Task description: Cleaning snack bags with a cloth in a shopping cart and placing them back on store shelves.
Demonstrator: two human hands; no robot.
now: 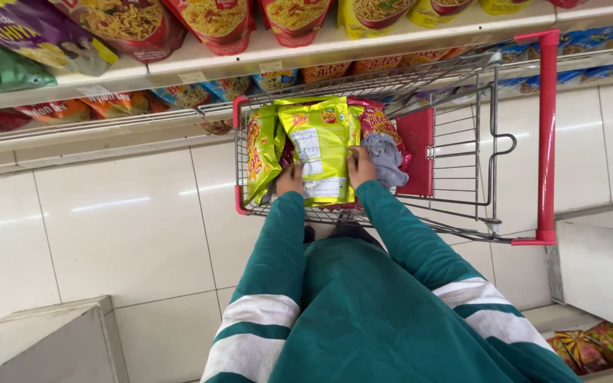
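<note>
- The left hand (290, 179) grips the lower left edge of a yellow-green snack packet (321, 149), fingers closed on its side.
- The right hand (360, 167) holds the same packet at its right edge, thumb and fingers curled around it; both sleeves are teal with grey-white stripes.
- The packet stands upright between the two hands, its printed back facing the camera, inside the basket of a wire shopping cart (462, 142).
- Just left of the left hand, a second yellow-green packet (260, 152) leans on edge against the cart's left wall.
- Right beside the right hand lies a crumpled grey cloth (386, 157), touching the hand as far as the view shows.
- Behind the cloth and the held packet, a red-and-orange snack bag (376, 122) pokes up; how much of it is buried I cannot tell.
- Further right, the cart has a red panel (417, 150) and a red push handle (548, 135).
- Beyond the hands, white shelves (321, 51) carry rows of noodle and snack packets (214, 18).
- Below the cart is a glossy white tiled floor (122, 227).
</note>
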